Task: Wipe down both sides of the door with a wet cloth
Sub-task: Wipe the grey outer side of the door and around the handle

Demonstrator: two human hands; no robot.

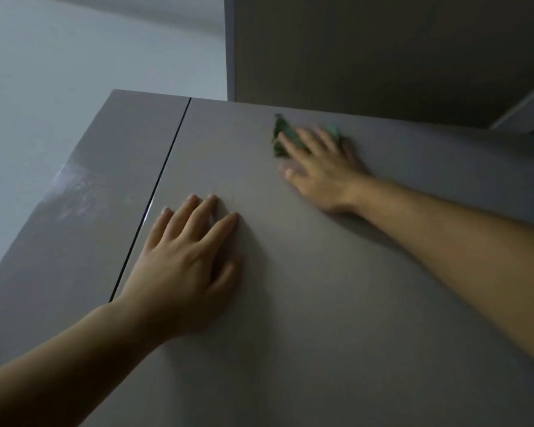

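A glossy grey door (pixel 336 272) fills most of the view, seen looking up toward its top edge. My right hand (pixel 321 171) lies flat near the top, fingers straight, pressing a green cloth (pixel 282 135) against the surface. The cloth sticks out past my fingertips and is mostly hidden under the hand. My left hand (pixel 185 257) rests flat on the door lower down, fingers spread and straight, close to the dark seam on the left.
A dark vertical gap (pixel 155 192) separates this door from a neighbouring grey panel (pixel 75 211), which shows streaky smears. A darker tall panel (pixel 382 50) stands behind the top edge. Pale wall or ceiling (pixel 75 57) fills the upper left.
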